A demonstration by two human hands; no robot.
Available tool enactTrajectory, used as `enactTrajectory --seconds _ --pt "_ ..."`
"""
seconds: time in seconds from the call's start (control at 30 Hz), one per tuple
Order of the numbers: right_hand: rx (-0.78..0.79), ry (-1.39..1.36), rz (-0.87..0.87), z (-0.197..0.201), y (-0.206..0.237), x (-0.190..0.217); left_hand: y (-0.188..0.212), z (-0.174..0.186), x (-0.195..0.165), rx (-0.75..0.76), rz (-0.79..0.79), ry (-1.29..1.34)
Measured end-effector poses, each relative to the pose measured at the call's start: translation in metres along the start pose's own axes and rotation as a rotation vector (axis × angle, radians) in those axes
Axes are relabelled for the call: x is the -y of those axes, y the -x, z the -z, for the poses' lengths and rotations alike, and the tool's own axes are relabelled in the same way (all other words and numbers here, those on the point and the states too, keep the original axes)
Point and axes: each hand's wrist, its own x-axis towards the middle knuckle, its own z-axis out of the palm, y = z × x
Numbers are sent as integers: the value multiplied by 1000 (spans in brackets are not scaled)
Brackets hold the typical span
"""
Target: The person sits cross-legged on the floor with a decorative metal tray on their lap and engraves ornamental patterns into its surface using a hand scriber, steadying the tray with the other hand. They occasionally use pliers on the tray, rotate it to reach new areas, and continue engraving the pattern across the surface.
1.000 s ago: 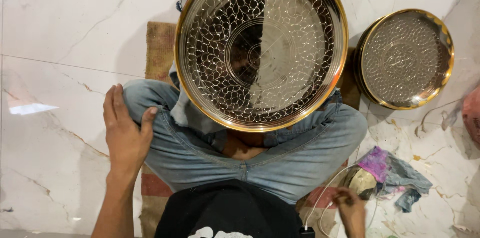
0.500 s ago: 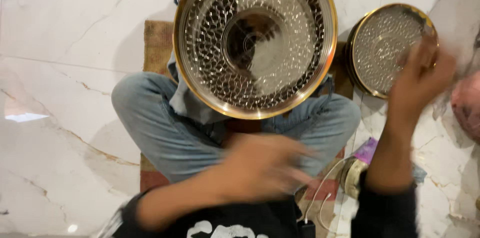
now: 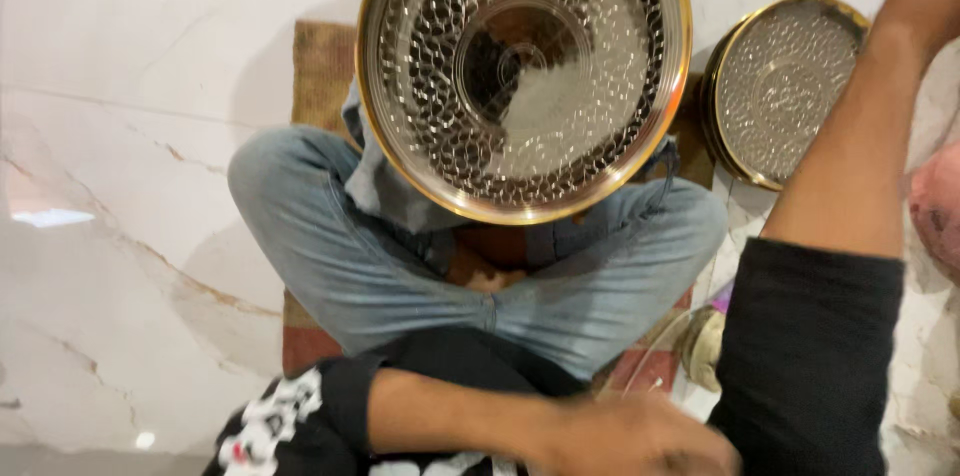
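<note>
Seated cross-legged on a marble floor (image 3: 120,136), a person balances a large hammered metal tray (image 3: 522,76) with a gold rim on the lap, where it sits as it did a second ago. A smaller matching tray (image 3: 785,91) lies just to the right of the large tray. The left hand (image 3: 640,441), off the knee where it rested a second ago, now lies blurred below the large tray, its grip impossible to tell, and the right arm (image 3: 850,156) has swung up past the smaller tray, its hand out of frame.
</note>
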Motion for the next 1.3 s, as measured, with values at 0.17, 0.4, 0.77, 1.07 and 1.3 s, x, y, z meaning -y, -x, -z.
enactTrajectory --seconds 0.17,0.4,0.77,1.07,1.3 --pt "-41 -233 313 -6 50 -8 -2 13 40 193 104 -282" --pt "622 -403 413 16 241 -17 42 38 39 -37 -107 -261" --pt "728 159 551 7 328 -13 73 274 42 -1073 293 -923" --pt "828 135 497 2 328 -12 82 271 82 -1076 337 -634" --pt "820 318 666 5 325 -13 82 270 85 -1091 288 -560"
